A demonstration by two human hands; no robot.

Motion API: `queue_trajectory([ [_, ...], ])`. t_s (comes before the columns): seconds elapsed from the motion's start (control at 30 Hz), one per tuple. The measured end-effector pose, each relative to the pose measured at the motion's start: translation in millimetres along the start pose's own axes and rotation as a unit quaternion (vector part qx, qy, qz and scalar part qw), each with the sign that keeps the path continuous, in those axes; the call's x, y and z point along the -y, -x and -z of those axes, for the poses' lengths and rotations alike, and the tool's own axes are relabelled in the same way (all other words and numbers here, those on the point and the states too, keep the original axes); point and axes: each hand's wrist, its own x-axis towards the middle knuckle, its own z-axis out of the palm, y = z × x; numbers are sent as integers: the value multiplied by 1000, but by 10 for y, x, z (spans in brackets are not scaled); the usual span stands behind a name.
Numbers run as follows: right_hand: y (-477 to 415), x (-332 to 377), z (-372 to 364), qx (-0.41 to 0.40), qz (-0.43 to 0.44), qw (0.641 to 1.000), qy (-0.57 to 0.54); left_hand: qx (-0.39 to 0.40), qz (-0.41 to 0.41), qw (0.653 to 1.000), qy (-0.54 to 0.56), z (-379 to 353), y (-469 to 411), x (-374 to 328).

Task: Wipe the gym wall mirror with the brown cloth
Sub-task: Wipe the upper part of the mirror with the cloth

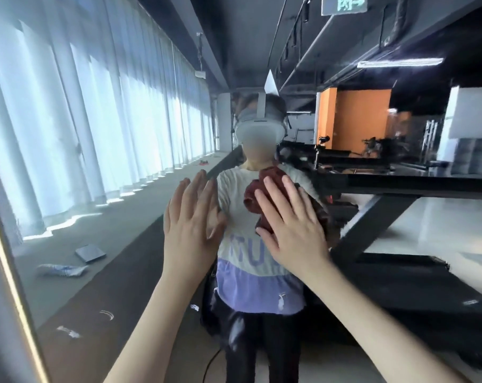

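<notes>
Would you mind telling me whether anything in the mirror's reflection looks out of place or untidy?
Yes: reflected in the wall mirror, a crumpled blue-and-white wrapper and a flat grey square board lie loose on the floor beside the white curtains, like litter. The right hand presses the bunched brown cloth flat; the left hand rests bare beside it.

L hand (188,230) & R hand (292,225) raised, fingers spread.

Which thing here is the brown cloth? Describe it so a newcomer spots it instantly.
Start at the big wall mirror filling the view. In its middle, two bare hands lie flat against the glass. The brown cloth is the crumpled reddish-brown wad under the right hand; the left hand covers nothing.
</notes>
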Motion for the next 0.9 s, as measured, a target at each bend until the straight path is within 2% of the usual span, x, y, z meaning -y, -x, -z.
queue_trajectory([
  [0.07,-1,-160,37,1,57,998,23,6,-1,1000,-11,-92,-2,-125],
  [0.1,-75,-261,71,-20,43,999,25,7,-2,1000,-30,-140,3,-157],
  [0.2,-448,-496,237,-85,-115,989,-24,-4,-3,997,-77,-215,29,-179],
  [0.27,-576,-456,265,-98,-159,981,-42,-9,0,997,-77,-214,31,-178],
  [0.4,-345,-295,128,-33,32,999,-2,-4,14,998,-68,-210,10,-198],
  [0.43,-304,-346,137,-28,46,999,7,-3,13,998,-69,-211,10,-203],
  [0.5,-294,-508,181,-56,-14,998,6,-5,13,998,-68,-209,19,-205],
  [0.6,-323,-633,268,-111,-193,974,-34,-3,21,997,-72,-211,28,-215],
  [0.67,-272,-476,236,-119,-232,964,-48,-1,18,997,-75,-212,25,-215],
  [0.7,-199,-361,186,-101,-198,974,-43,0,15,997,-75,-214,26,-210],
  [0.8,95,-175,22,-13,12,1000,-4,-4,10,997,-72,-215,30,-194],
  [0.83,145,-222,26,-1,41,999,8,-5,10,997,-71,-216,33,-194],
  [0.87,163,-300,48,-5,34,999,14,-4,12,997,-70,-215,33,-195],
  [0.9,165,-381,84,-16,-9,1000,10,-3,15,997,-70,-215,33,-195],
])
